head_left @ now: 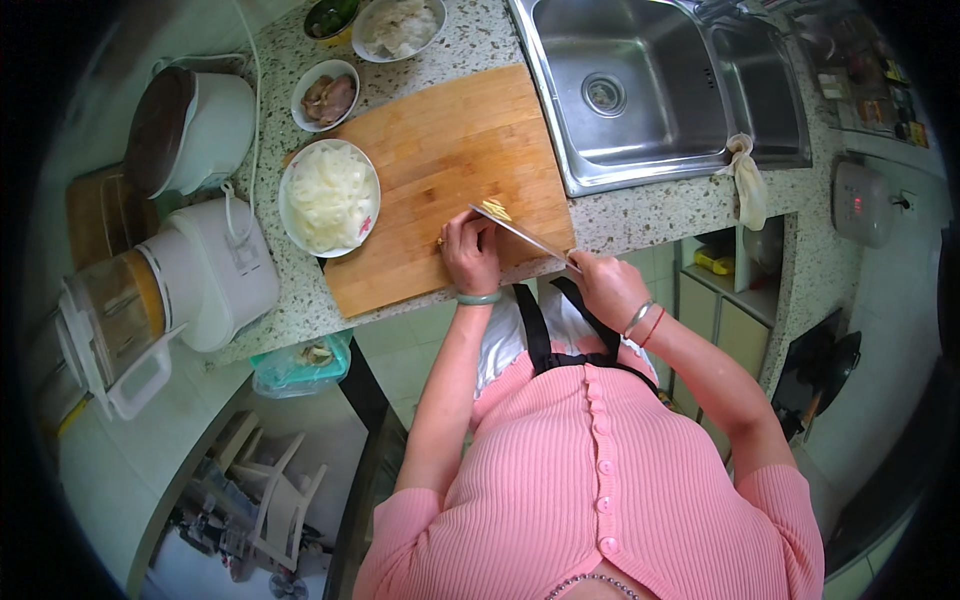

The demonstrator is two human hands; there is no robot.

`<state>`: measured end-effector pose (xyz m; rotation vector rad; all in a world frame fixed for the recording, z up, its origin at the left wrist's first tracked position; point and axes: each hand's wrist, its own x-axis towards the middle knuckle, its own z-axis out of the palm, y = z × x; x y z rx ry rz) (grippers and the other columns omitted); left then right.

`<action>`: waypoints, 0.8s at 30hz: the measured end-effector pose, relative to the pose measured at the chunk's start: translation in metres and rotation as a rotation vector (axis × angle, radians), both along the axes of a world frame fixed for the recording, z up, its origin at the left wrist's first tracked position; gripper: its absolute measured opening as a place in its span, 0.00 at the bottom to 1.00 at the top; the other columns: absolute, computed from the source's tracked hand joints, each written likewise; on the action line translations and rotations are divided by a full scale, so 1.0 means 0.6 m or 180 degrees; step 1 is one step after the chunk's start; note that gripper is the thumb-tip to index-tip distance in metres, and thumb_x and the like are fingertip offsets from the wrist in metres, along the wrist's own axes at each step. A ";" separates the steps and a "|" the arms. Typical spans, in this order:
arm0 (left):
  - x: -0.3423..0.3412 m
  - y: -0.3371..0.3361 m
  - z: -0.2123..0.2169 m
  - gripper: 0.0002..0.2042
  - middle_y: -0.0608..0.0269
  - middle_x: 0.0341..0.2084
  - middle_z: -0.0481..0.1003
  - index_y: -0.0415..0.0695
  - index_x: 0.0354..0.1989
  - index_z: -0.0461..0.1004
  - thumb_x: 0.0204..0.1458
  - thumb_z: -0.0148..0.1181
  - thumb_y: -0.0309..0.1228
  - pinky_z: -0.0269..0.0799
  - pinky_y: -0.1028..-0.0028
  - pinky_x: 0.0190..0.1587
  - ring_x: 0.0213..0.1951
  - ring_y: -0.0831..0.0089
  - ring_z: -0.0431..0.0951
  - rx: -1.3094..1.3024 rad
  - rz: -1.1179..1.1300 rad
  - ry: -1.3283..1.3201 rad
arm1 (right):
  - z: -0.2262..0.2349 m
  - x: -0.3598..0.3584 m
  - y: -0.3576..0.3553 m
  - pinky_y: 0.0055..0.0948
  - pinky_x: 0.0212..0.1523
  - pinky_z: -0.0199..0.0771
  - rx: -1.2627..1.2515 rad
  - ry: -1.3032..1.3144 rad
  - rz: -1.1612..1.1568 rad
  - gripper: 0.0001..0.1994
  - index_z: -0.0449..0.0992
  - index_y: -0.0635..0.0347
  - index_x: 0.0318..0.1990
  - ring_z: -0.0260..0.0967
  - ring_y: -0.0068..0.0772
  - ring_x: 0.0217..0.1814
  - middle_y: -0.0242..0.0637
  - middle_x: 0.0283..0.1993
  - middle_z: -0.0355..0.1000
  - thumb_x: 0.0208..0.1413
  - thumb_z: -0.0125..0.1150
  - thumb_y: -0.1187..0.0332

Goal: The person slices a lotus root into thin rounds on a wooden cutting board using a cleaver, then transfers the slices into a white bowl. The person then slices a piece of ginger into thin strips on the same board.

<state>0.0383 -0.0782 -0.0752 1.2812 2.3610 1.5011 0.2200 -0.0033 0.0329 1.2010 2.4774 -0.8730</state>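
Note:
My right hand grips the handle of a kitchen knife, whose blade slants across the wooden cutting board. Small pale-yellow strips, looking like cut ginger, lie against the far side of the blade near its tip. My left hand rests on the board with its fingers curled down, close beside the blade tip. Whatever sits under those fingers is hidden from view. A white plate heaped with pale, thin shreds stands at the board's left edge.
Beyond the board are a bowl of meat, a bowl of whitish food and a small bowl with something green. A steel double sink lies right, with a cloth on its edge. White appliances crowd the left.

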 end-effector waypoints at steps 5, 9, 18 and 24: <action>0.001 -0.004 -0.005 0.06 0.55 0.33 0.75 0.41 0.29 0.73 0.44 0.64 0.20 0.69 0.60 0.43 0.37 0.53 0.74 -0.0168 0.0029 0.0109 | -0.017 -0.013 -0.011 0.52 0.31 0.74 -0.0101 -0.0174 -0.0070 0.07 0.70 0.61 0.36 0.75 0.58 0.30 0.53 0.26 0.75 0.58 0.52 0.67; 0.000 -0.010 -0.011 0.05 0.58 0.34 0.75 0.43 0.29 0.75 0.45 0.65 0.22 0.70 0.61 0.43 0.38 0.56 0.74 -0.0379 0.0052 0.0101 | -0.035 -0.039 0.001 0.52 0.32 0.74 -0.0115 -0.0098 -0.0068 0.07 0.71 0.61 0.35 0.74 0.59 0.30 0.54 0.26 0.75 0.58 0.52 0.67; 0.002 -0.002 -0.010 0.06 0.54 0.31 0.74 0.41 0.28 0.73 0.43 0.65 0.20 0.68 0.61 0.40 0.34 0.54 0.73 -0.0152 0.0099 0.0006 | 0.001 -0.014 0.013 0.52 0.32 0.74 -0.0150 0.0132 -0.0074 0.07 0.72 0.61 0.33 0.74 0.59 0.29 0.54 0.26 0.74 0.57 0.54 0.67; -0.001 0.000 -0.001 0.07 0.53 0.31 0.74 0.40 0.28 0.72 0.41 0.61 0.17 0.68 0.59 0.40 0.35 0.51 0.72 -0.0048 0.0020 0.0076 | 0.018 -0.019 0.001 0.48 0.31 0.77 -0.0218 -0.0334 0.0064 0.05 0.70 0.63 0.35 0.76 0.55 0.30 0.53 0.27 0.76 0.56 0.51 0.71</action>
